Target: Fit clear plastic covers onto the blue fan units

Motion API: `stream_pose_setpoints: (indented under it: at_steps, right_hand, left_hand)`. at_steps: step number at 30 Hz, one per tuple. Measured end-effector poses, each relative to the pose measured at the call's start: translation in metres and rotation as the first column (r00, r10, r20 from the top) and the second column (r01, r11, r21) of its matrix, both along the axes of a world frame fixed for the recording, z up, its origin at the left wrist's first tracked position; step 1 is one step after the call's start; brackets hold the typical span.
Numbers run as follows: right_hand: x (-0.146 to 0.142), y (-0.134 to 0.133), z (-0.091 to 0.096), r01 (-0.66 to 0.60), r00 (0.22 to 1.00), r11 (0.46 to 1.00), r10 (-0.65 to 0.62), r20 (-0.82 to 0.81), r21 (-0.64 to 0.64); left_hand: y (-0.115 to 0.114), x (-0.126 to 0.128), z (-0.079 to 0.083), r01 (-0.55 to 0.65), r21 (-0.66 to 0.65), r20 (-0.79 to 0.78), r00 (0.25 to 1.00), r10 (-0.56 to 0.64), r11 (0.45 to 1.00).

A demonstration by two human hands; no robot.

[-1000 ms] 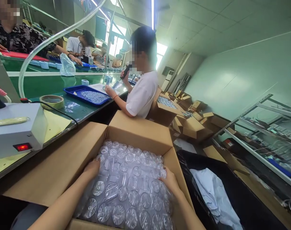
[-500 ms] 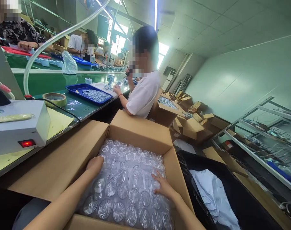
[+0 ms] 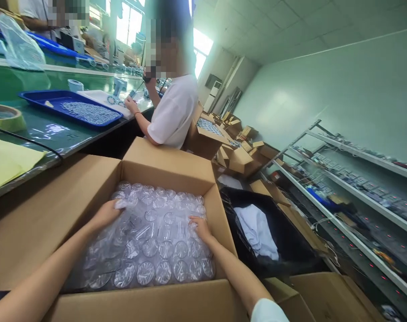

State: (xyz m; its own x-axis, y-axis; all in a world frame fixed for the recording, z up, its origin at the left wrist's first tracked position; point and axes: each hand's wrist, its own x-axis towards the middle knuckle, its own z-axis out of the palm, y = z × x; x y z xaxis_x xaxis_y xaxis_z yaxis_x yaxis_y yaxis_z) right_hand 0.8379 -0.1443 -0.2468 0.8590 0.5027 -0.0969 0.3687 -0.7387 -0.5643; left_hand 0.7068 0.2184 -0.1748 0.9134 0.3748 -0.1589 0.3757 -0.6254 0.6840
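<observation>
Left fingers on clear plastic

I watch through one camera worn on the head, facing forward and down. It sits close above the near side of the box, with the left hand and right hand ahead of me. The worktop runs away on my left, shelves on my right, the wall farther off.

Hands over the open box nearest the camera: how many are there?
2: the left hand, pinching plastic film toward the left side of the box, and the right hand, on the clear packing toward the right side. Neither is hidden.
</observation>
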Motion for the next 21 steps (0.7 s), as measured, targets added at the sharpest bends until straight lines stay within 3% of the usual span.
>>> stream_pose_setpoints:
  at_steps: [5,9,16,21]
  right_hand:
    - [0.007,0.011,0.008,0.076,0.996,0.995,-0.078,0.035,0.064]
    - [0.020,0.017,0.020,0.156,0.982,0.971,-0.172,0.079,0.180]
    - [0.021,0.028,0.033,0.122,0.982,0.942,-0.160,0.099,0.314]
    - [0.030,0.020,0.047,0.127,0.984,0.950,-0.156,0.082,0.284]
  left_hand:
    - [0.005,0.002,-0.002,-0.039,-0.072,0.095,0.994,0.045,0.997]
    - [0.008,0.003,-0.001,-0.100,-0.218,0.153,0.979,0.135,0.971]
    - [0.008,0.000,0.000,-0.224,-0.567,0.075,0.944,0.320,0.793]
    - [0.008,-0.001,0.005,-0.333,-0.572,0.082,0.886,0.456,0.750]
